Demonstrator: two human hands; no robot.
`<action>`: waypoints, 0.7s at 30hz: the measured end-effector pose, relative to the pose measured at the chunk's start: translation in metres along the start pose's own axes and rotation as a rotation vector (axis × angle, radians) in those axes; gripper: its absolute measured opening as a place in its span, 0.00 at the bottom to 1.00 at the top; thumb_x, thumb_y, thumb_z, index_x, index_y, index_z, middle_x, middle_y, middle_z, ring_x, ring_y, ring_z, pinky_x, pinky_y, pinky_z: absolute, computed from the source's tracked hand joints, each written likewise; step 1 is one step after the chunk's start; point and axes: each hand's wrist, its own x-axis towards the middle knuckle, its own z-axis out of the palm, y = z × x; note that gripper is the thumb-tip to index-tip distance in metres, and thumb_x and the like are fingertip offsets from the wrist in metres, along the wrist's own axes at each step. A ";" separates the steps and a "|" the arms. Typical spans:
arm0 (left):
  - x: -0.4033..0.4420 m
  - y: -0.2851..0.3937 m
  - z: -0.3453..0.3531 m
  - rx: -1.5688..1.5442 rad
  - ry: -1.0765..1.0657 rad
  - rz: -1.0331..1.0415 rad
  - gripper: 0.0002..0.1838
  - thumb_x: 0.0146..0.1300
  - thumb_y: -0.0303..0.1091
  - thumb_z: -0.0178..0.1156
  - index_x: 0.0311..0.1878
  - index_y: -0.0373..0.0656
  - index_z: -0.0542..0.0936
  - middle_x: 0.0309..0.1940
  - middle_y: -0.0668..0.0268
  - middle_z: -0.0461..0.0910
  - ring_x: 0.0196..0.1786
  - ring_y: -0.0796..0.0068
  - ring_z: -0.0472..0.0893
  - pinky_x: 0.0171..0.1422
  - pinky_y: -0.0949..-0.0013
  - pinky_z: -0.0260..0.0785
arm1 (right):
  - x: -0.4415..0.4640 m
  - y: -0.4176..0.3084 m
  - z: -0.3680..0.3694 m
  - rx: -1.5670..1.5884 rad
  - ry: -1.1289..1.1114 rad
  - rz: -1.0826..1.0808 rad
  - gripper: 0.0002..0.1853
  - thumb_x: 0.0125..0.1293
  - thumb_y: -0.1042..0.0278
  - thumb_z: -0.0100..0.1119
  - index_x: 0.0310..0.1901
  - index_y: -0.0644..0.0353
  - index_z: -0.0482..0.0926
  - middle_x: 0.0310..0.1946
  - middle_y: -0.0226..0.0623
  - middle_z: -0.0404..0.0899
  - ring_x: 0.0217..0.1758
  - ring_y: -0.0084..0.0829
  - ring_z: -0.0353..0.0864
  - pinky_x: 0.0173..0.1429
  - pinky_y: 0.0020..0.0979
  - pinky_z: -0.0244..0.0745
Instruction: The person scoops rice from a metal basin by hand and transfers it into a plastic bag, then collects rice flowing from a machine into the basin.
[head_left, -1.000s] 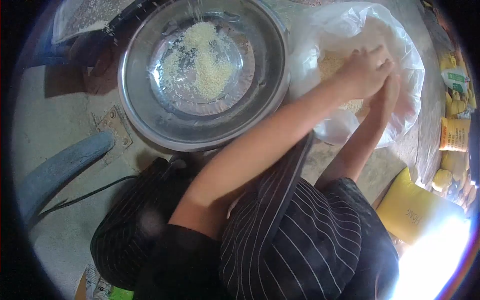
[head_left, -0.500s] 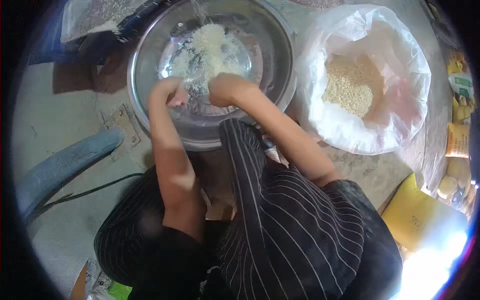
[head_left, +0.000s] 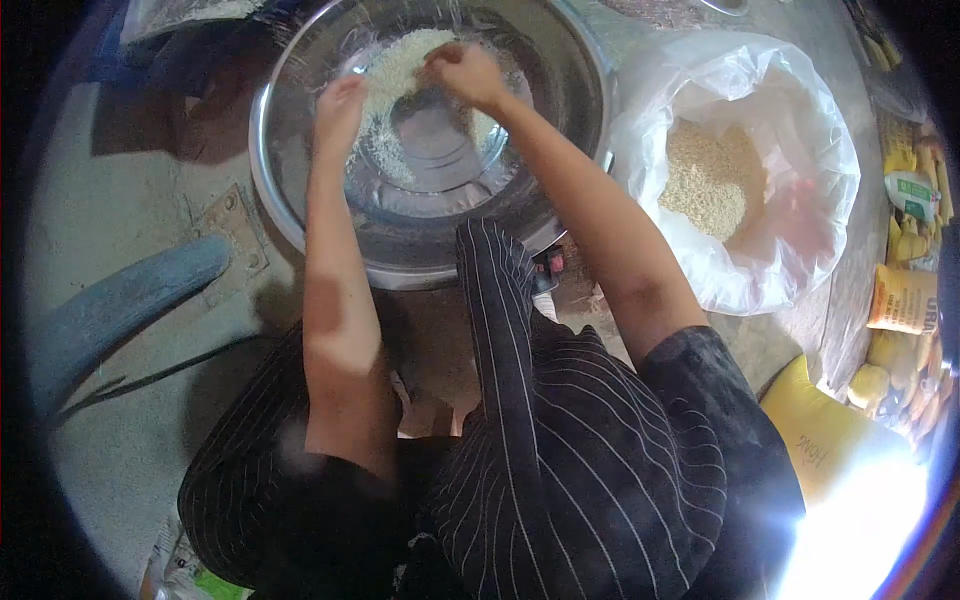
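A wide metal basin [head_left: 262, 170] lies in front of my knees, with loose white rice-like grains [head_left: 400, 70] spread in an arc over its bottom. Over the left side of the grains is my left hand [head_left: 341, 112], its fingers curled together. My right hand [head_left: 468, 76] is bent inward above the grains at the far middle, fingers closed toward the thumb. Whatever either hand holds is hidden or too small to make out. Bare metal shows in the basin's middle, on the near side of the grains.
To the right stands an open clear plastic bag [head_left: 640, 150] with tan grain [head_left: 705, 180] inside. A blue curved bar [head_left: 140, 290] is at the left. A grain-dusted tray edge [head_left: 190, 15] shows at upper left. A yellow sack [head_left: 800, 425] and several packets [head_left: 900, 300] lie right.
Both hands have moved away from me, toward the basin's far side. The heaped grains are now spread into an arc, baring the metal. The stream of grains at the top looks fainter.
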 end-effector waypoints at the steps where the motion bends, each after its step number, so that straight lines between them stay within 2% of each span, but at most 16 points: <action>1: 0.000 0.004 -0.004 0.052 0.141 0.062 0.20 0.59 0.47 0.55 0.41 0.36 0.78 0.34 0.58 0.80 0.37 0.70 0.80 0.47 0.69 0.70 | 0.002 -0.007 -0.004 -0.177 0.163 -0.010 0.15 0.49 0.61 0.54 0.32 0.62 0.82 0.30 0.52 0.80 0.34 0.42 0.81 0.42 0.36 0.74; 2: 0.004 -0.002 -0.013 0.051 0.145 0.058 0.20 0.59 0.47 0.55 0.41 0.36 0.78 0.34 0.58 0.80 0.37 0.70 0.80 0.47 0.69 0.70 | 0.005 -0.016 -0.009 -0.356 0.328 -0.023 0.15 0.49 0.61 0.53 0.32 0.62 0.82 0.30 0.52 0.80 0.34 0.45 0.81 0.42 0.38 0.74; 3: 0.009 -0.008 -0.028 0.341 0.091 -0.116 0.19 0.59 0.45 0.52 0.40 0.37 0.78 0.33 0.59 0.80 0.36 0.69 0.80 0.46 0.69 0.70 | -0.001 -0.031 -0.009 -0.410 0.331 -0.010 0.15 0.49 0.63 0.51 0.33 0.63 0.82 0.29 0.53 0.79 0.34 0.50 0.80 0.44 0.40 0.75; 4: 0.013 -0.014 -0.033 0.628 0.031 -0.290 0.19 0.60 0.44 0.50 0.39 0.37 0.78 0.33 0.59 0.80 0.35 0.68 0.80 0.44 0.68 0.71 | -0.002 -0.032 -0.005 -0.415 0.332 -0.009 0.15 0.49 0.63 0.51 0.33 0.63 0.82 0.29 0.53 0.79 0.34 0.50 0.80 0.44 0.40 0.75; 5: 0.006 -0.006 -0.032 0.625 0.026 -0.286 0.19 0.60 0.44 0.50 0.39 0.37 0.78 0.33 0.59 0.80 0.35 0.68 0.80 0.44 0.68 0.71 | -0.003 -0.029 0.003 -0.443 0.095 0.070 0.15 0.49 0.62 0.53 0.32 0.63 0.82 0.28 0.47 0.80 0.33 0.43 0.81 0.42 0.38 0.75; 6: -0.008 0.006 -0.032 0.409 -0.167 -0.573 0.18 0.59 0.43 0.48 0.38 0.37 0.78 0.32 0.58 0.80 0.34 0.66 0.80 0.43 0.68 0.72 | -0.004 -0.033 0.008 -0.464 -0.143 0.147 0.15 0.49 0.61 0.54 0.32 0.63 0.82 0.27 0.41 0.82 0.32 0.37 0.82 0.40 0.35 0.75; 7: -0.017 0.016 -0.032 0.180 -0.356 -0.850 0.18 0.58 0.42 0.45 0.36 0.37 0.78 0.32 0.58 0.79 0.33 0.65 0.80 0.41 0.67 0.73 | -0.014 -0.035 0.014 -0.316 -0.464 0.226 0.14 0.50 0.62 0.54 0.32 0.62 0.82 0.28 0.39 0.82 0.32 0.34 0.82 0.40 0.34 0.75; 8: -0.019 0.015 -0.030 0.184 -0.352 -0.850 0.18 0.58 0.42 0.45 0.36 0.37 0.78 0.32 0.58 0.79 0.33 0.65 0.80 0.41 0.67 0.73 | -0.023 -0.042 0.021 -0.157 -0.784 0.298 0.13 0.51 0.63 0.54 0.33 0.62 0.82 0.29 0.37 0.82 0.31 0.32 0.82 0.39 0.34 0.75; 10: -0.021 0.005 -0.030 0.314 -0.449 -0.895 0.19 0.56 0.42 0.45 0.36 0.35 0.77 0.31 0.56 0.79 0.32 0.64 0.80 0.37 0.64 0.74 | -0.030 -0.005 0.062 0.090 -1.035 0.599 0.13 0.54 0.67 0.54 0.38 0.63 0.81 0.34 0.37 0.81 0.34 0.28 0.79 0.40 0.31 0.75; 11: -0.024 0.008 -0.029 0.350 -0.416 -0.827 0.18 0.56 0.40 0.44 0.36 0.34 0.76 0.31 0.55 0.79 0.30 0.64 0.79 0.35 0.64 0.74 | -0.025 0.012 0.077 0.096 -1.041 0.592 0.13 0.54 0.67 0.54 0.38 0.63 0.81 0.34 0.37 0.81 0.34 0.28 0.79 0.40 0.31 0.75; 13: -0.024 -0.004 -0.028 0.305 -0.378 -0.818 0.18 0.56 0.39 0.44 0.36 0.34 0.76 0.31 0.55 0.79 0.30 0.64 0.79 0.35 0.64 0.74 | -0.010 0.036 0.097 0.061 -0.978 0.346 0.14 0.57 0.70 0.52 0.43 0.66 0.78 0.39 0.41 0.80 0.40 0.31 0.78 0.45 0.30 0.74; 14: -0.026 -0.009 -0.027 0.251 -0.350 -0.805 0.17 0.56 0.39 0.45 0.36 0.34 0.76 0.31 0.55 0.79 0.30 0.64 0.80 0.35 0.64 0.74 | -0.009 0.027 0.097 0.067 -0.982 0.344 0.14 0.57 0.70 0.52 0.43 0.66 0.78 0.39 0.41 0.80 0.40 0.31 0.78 0.45 0.30 0.74; 16: -0.029 -0.002 -0.022 0.254 -0.279 -0.823 0.17 0.55 0.38 0.46 0.35 0.34 0.76 0.31 0.54 0.79 0.29 0.63 0.80 0.33 0.66 0.75 | -0.002 -0.002 0.086 0.311 -0.225 0.124 0.14 0.57 0.71 0.52 0.43 0.68 0.77 0.37 0.42 0.80 0.42 0.31 0.78 0.47 0.29 0.73; 18: -0.030 -0.002 -0.024 0.297 -0.245 -0.701 0.15 0.56 0.33 0.44 0.38 0.29 0.72 0.27 0.49 0.78 0.24 0.63 0.78 0.26 0.67 0.74 | 0.015 -0.003 0.077 0.209 0.116 -0.015 0.14 0.57 0.71 0.51 0.43 0.68 0.78 0.37 0.41 0.81 0.41 0.31 0.79 0.47 0.28 0.73; 19: -0.032 -0.004 -0.030 0.303 -0.239 -0.708 0.15 0.56 0.33 0.44 0.38 0.29 0.72 0.27 0.49 0.78 0.24 0.63 0.78 0.26 0.67 0.74 | 0.018 -0.002 0.068 0.135 0.167 -0.012 0.13 0.56 0.71 0.52 0.41 0.68 0.78 0.35 0.41 0.81 0.38 0.31 0.79 0.46 0.27 0.73; 21: -0.035 -0.004 -0.032 0.305 -0.277 -0.804 0.18 0.56 0.41 0.48 0.36 0.31 0.75 0.30 0.52 0.79 0.26 0.66 0.79 0.30 0.70 0.75 | 0.020 -0.017 0.033 0.044 0.220 -0.010 0.13 0.55 0.71 0.53 0.40 0.68 0.79 0.33 0.40 0.81 0.36 0.31 0.80 0.45 0.26 0.73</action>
